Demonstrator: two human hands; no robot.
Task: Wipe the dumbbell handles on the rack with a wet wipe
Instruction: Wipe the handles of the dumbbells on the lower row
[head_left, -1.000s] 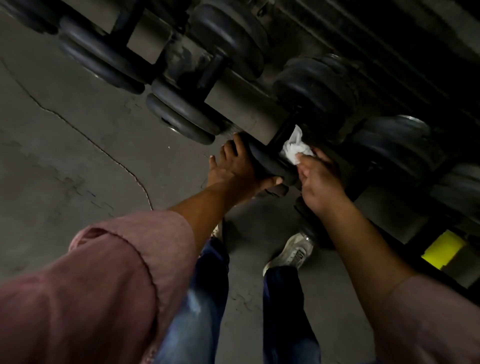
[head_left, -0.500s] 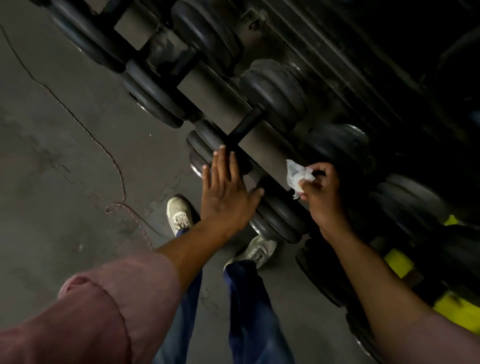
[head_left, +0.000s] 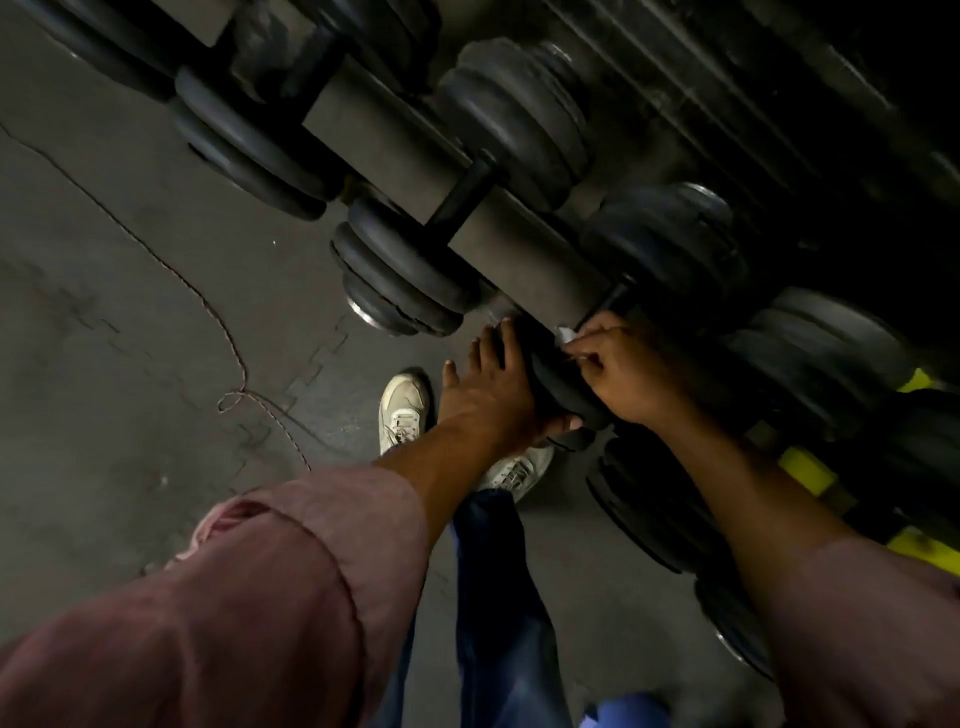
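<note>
Black dumbbells lie in a diagonal row on a dark rack rail (head_left: 524, 254). My left hand (head_left: 488, 389) rests flat on the near end plates of one dumbbell (head_left: 558, 387), fingers spread over the rubber. My right hand (head_left: 623, 371) is closed around a white wet wipe (head_left: 566, 334), only a small corner of which shows, pressed at that dumbbell's handle where it meets the rail. The handle itself is mostly hidden by my fingers. A neighbouring dumbbell's black handle (head_left: 462, 200) is bare, up to the left.
More dumbbells (head_left: 405, 280) sit left and right along the rack. Yellow rack parts (head_left: 810, 470) show at the right. A thin cord (head_left: 228, 338) loops over the grey floor. My white shoes (head_left: 402, 410) stand close under the rack.
My left hand slid onto the end plates of a dumbbell. My right hand pushed the wipe in against its handle, so most of the wipe is now covered.
</note>
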